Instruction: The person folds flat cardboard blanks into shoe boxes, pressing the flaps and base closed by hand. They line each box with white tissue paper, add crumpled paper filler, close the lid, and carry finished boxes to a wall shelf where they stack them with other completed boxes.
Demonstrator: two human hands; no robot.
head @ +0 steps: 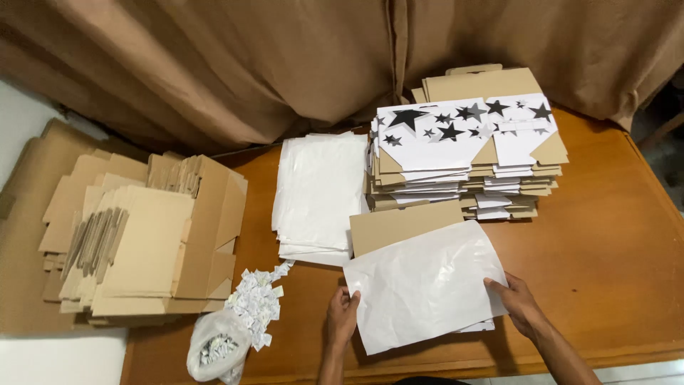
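we hold a white plastic sleeve flat at the near edge of the wooden table, our left hand gripping its left edge with the fingers curled over it and our right hand pinching its right edge. the sleeve lies tilted, its far side resting on a plain brown cardboard sheet, and a second white sheet peeks out beneath its near right corner. just beyond stands a tall stack of flat cardboard blanks, the top one printed white with black and grey stars. to the left of that stack sits a pile of white plastic sleeves. near our left hand a clear plastic bag lies on its side with its mouth open, small white paper packets spilling out across the table while more remain inside. at the table's left end an open cardboard box on its side holds upright flattened cardboard pieces, with more stacked around it. a brown curtain hangs behind.
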